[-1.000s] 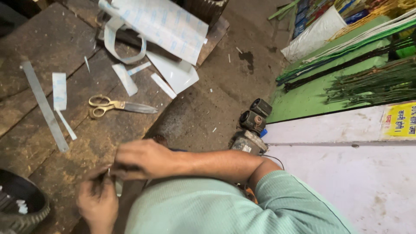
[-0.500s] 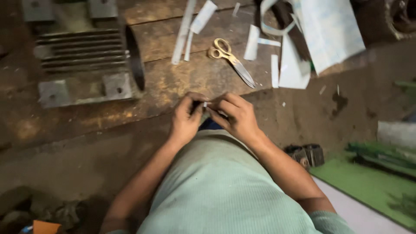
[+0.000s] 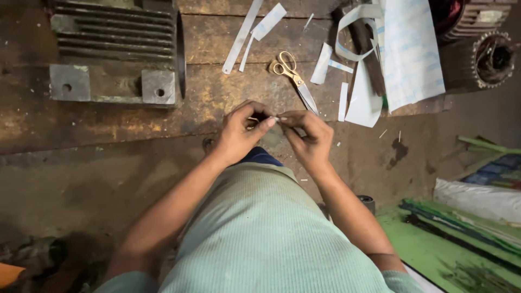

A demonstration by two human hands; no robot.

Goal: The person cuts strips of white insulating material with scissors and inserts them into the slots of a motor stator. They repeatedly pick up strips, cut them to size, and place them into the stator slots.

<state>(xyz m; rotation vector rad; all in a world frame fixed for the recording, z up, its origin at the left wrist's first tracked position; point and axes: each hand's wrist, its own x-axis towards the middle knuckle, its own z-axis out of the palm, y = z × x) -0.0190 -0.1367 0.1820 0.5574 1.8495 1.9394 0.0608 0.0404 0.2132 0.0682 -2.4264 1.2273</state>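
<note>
My left hand (image 3: 241,130) and my right hand (image 3: 306,135) meet at the fingertips over the near edge of a worn wooden bench (image 3: 206,103). Between them they pinch a small pale strip (image 3: 275,118), mostly hidden by the fingers. Gold-handled scissors (image 3: 293,78) lie shut on the bench just beyond my right hand. White paper strips (image 3: 244,32) and a large pale sheet (image 3: 407,49) lie farther back.
A finned grey metal motor housing (image 3: 108,49) sits on the bench at the left. Another round motor part (image 3: 491,57) stands at the far right. Green sheets and bundles (image 3: 461,239) lie on the floor at the lower right.
The view has swung from the bench's side to straight over it. My hands stay together at the fingertips, holding the small strip, now closer to the scissors.
</note>
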